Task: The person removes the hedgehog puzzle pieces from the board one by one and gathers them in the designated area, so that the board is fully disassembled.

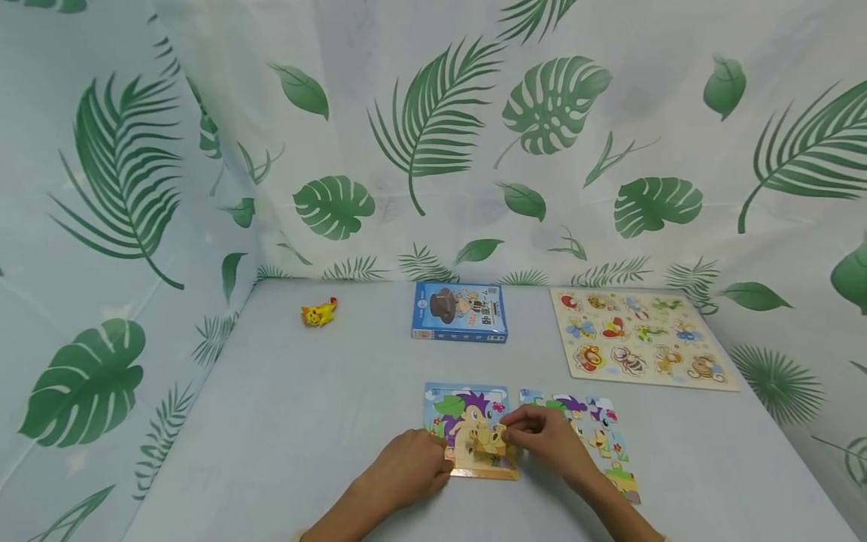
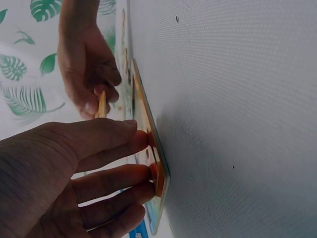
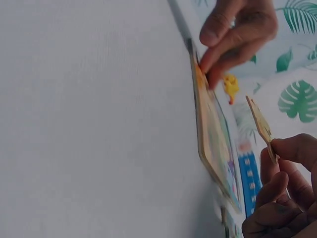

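A hedgehog jigsaw puzzle board (image 1: pixel 484 474) lies flat on the table at the front middle in the head view. My left hand (image 1: pixel 415 465) rests at its lower left, its fairly straight fingertips touching the board's surface. Between thumb and fingers, my right hand (image 1: pixel 552 443) pinches a yellowish puzzle piece (image 3: pixel 259 121). That piece is tilted and held just above the lower right part of the board, apart from it. To the right, partly behind the right hand and forearm, several loose-looking puzzle pieces (image 1: pixel 601 443) with a similar picture lie on the table.
A blue box (image 1: pixel 459 312) lies behind the board, near the back wall. At the back right is a wooden insect peg board (image 1: pixel 643 339). A small yellow toy figure (image 1: pixel 318 312) sits at the back left. Leaf-patterned cloth (image 1: pixel 433 150) surrounds the table.
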A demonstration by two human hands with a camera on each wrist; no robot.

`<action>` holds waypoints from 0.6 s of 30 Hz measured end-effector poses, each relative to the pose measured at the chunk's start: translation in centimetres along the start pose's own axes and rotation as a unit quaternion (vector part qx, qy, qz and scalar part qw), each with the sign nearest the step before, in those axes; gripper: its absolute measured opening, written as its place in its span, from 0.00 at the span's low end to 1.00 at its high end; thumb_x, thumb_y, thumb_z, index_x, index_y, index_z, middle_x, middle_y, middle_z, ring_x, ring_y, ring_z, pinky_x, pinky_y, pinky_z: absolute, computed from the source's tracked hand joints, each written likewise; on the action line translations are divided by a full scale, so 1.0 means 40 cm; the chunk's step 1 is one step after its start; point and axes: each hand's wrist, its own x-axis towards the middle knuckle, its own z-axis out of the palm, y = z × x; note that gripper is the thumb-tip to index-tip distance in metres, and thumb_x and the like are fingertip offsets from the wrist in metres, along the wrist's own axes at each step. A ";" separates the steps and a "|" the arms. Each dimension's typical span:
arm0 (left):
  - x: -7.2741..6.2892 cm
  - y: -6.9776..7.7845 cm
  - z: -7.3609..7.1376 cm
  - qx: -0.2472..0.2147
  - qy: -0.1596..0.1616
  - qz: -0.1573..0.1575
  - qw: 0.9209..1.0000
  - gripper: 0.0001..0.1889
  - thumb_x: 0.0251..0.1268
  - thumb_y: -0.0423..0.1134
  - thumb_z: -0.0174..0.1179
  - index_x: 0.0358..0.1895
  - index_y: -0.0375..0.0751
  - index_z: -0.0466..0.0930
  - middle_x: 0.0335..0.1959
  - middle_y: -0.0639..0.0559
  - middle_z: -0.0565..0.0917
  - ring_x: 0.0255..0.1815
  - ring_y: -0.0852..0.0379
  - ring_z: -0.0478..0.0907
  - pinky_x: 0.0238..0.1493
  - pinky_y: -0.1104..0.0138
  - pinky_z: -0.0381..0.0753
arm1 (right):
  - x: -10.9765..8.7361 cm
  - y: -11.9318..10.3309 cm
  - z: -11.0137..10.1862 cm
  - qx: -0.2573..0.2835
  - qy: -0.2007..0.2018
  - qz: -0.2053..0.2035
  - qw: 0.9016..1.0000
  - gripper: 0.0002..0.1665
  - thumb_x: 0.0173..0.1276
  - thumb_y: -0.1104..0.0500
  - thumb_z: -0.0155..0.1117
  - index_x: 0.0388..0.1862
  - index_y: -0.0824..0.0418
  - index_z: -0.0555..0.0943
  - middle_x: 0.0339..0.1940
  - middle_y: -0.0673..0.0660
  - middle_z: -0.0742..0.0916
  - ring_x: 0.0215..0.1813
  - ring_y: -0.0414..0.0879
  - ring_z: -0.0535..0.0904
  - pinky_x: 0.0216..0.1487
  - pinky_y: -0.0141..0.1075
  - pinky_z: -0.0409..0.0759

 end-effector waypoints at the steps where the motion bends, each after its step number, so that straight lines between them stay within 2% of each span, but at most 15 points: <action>1: 0.000 0.000 -0.001 0.001 0.002 0.000 1.000 0.18 0.60 0.43 0.65 0.14 0.54 0.72 0.18 0.63 0.68 0.19 0.63 0.62 0.26 0.67 0.67 | -0.006 0.001 -0.012 -0.003 0.004 0.000 1.000 0.16 0.62 0.55 0.74 0.42 0.64 0.86 0.36 0.56 0.88 0.36 0.53 0.83 0.31 0.35 0.75; 10: 0.003 0.001 -0.002 -0.017 -0.020 -0.015 1.000 0.16 0.62 0.43 0.65 0.16 0.53 0.75 0.18 0.63 0.67 0.20 0.63 0.61 0.29 0.68 0.68 | -0.079 0.018 -0.132 -0.023 0.036 0.047 0.998 0.20 0.61 0.53 0.75 0.45 0.65 0.85 0.38 0.57 0.87 0.38 0.52 0.83 0.34 0.37 0.77; 13: 0.004 0.002 -0.002 -0.021 -0.022 -0.018 0.999 0.15 0.63 0.43 0.65 0.17 0.51 0.78 0.17 0.63 0.67 0.19 0.63 0.61 0.28 0.68 0.67 | -0.104 0.030 -0.171 -0.033 0.030 0.059 0.997 0.21 0.61 0.52 0.74 0.46 0.66 0.85 0.39 0.57 0.87 0.38 0.53 0.83 0.33 0.38 0.77; 18: 0.003 0.002 -0.003 -0.021 -0.019 -0.016 0.999 0.15 0.62 0.43 0.65 0.17 0.52 0.76 0.17 0.63 0.66 0.19 0.63 0.61 0.29 0.67 0.68 | -0.143 0.059 -0.219 -0.040 0.015 0.085 0.995 0.23 0.63 0.51 0.72 0.48 0.67 0.84 0.39 0.57 0.87 0.38 0.52 0.83 0.35 0.37 0.79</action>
